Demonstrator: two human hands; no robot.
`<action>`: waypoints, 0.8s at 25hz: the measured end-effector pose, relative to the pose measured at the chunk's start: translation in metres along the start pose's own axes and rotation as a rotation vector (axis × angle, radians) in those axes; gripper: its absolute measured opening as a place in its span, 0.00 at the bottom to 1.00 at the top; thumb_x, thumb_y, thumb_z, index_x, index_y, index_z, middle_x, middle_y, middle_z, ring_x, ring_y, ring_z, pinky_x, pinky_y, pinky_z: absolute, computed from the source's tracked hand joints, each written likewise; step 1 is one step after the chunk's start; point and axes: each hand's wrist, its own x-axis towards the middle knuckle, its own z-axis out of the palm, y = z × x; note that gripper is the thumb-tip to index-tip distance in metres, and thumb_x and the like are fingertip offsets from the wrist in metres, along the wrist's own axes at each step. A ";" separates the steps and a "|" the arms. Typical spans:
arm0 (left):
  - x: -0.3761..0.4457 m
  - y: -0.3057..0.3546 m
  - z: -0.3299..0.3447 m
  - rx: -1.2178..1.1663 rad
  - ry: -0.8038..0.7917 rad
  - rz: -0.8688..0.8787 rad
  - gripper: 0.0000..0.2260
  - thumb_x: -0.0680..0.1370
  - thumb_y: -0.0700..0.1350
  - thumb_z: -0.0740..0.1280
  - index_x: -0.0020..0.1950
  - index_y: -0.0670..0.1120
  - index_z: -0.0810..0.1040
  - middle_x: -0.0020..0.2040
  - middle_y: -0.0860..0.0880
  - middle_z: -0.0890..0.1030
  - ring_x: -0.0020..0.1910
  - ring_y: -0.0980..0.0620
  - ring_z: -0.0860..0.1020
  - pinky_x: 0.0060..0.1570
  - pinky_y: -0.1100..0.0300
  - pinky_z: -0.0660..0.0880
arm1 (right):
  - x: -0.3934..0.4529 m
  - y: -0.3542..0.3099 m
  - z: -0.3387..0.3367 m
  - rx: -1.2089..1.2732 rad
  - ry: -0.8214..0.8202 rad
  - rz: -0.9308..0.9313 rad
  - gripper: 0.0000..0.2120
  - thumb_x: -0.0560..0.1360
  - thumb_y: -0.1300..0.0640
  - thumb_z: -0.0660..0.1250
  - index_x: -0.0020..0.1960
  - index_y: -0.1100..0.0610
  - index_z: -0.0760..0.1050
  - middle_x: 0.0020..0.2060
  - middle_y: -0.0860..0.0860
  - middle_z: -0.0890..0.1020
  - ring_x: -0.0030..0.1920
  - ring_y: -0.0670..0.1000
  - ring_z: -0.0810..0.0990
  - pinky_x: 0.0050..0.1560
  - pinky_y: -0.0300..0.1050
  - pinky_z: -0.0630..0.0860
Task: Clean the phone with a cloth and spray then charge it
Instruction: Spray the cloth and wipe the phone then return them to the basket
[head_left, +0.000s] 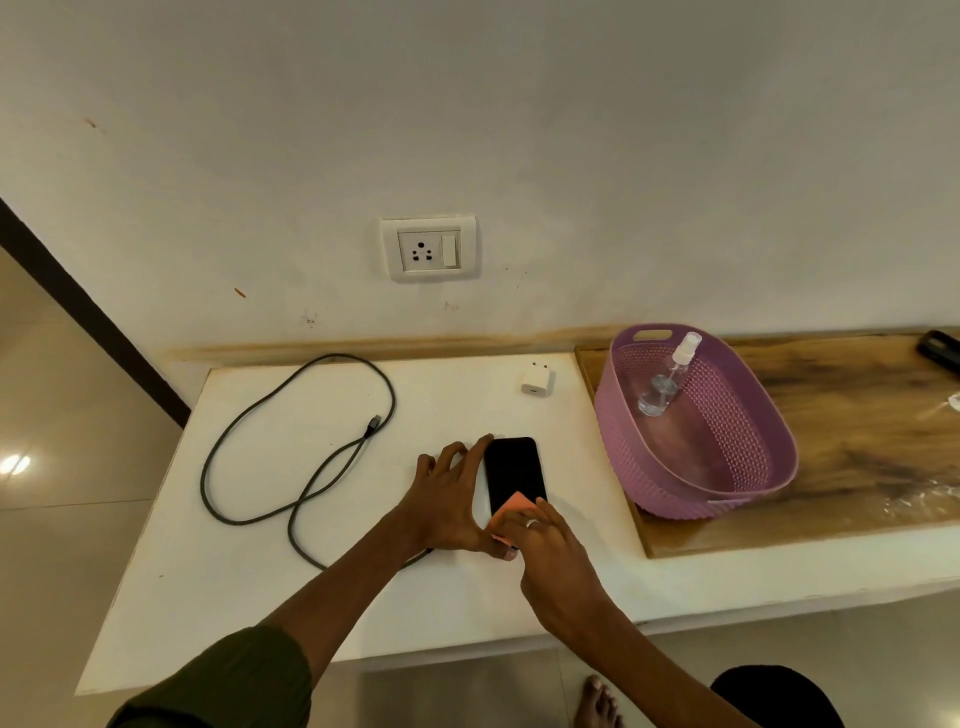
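A black phone (514, 470) lies screen up on the white table (260, 571). My left hand (449, 499) steadies it, fingers spread along its left edge and thumb at its near end. My right hand (550, 551) presses a small orange cloth (511, 506) onto the near part of the screen. A clear spray bottle (667, 379) leans inside the purple basket (753, 467) to the right. A dark charging cable (296, 441) is looped on the table's left, and a white charger plug (537, 381) sits near the wall.
A wall socket with a switch (428, 249) is above the table's back edge. The basket stands on a wooden counter (857, 415), with a dark object (940, 351) at its far right. My bare foot (597, 701) shows on the tiled floor below.
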 end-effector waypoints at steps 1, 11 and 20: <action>0.000 0.000 0.001 0.018 0.010 0.014 0.67 0.50 0.83 0.64 0.78 0.55 0.38 0.76 0.47 0.61 0.75 0.46 0.57 0.67 0.44 0.59 | -0.003 0.002 0.004 -0.004 -0.001 0.014 0.27 0.80 0.56 0.59 0.76 0.57 0.53 0.76 0.50 0.57 0.75 0.51 0.60 0.73 0.39 0.52; -0.002 0.002 0.001 0.049 -0.001 0.026 0.65 0.52 0.81 0.65 0.78 0.55 0.37 0.77 0.49 0.58 0.75 0.46 0.54 0.67 0.40 0.59 | -0.020 0.021 0.018 -0.025 0.024 -0.015 0.26 0.80 0.55 0.60 0.75 0.54 0.54 0.77 0.50 0.54 0.75 0.48 0.59 0.73 0.36 0.51; -0.001 0.007 -0.006 0.046 -0.028 -0.017 0.67 0.51 0.79 0.69 0.78 0.55 0.39 0.76 0.47 0.60 0.76 0.47 0.53 0.69 0.42 0.59 | -0.032 0.048 0.009 -0.034 0.248 -0.146 0.38 0.76 0.60 0.68 0.67 0.25 0.53 0.64 0.23 0.54 0.71 0.47 0.59 0.67 0.24 0.44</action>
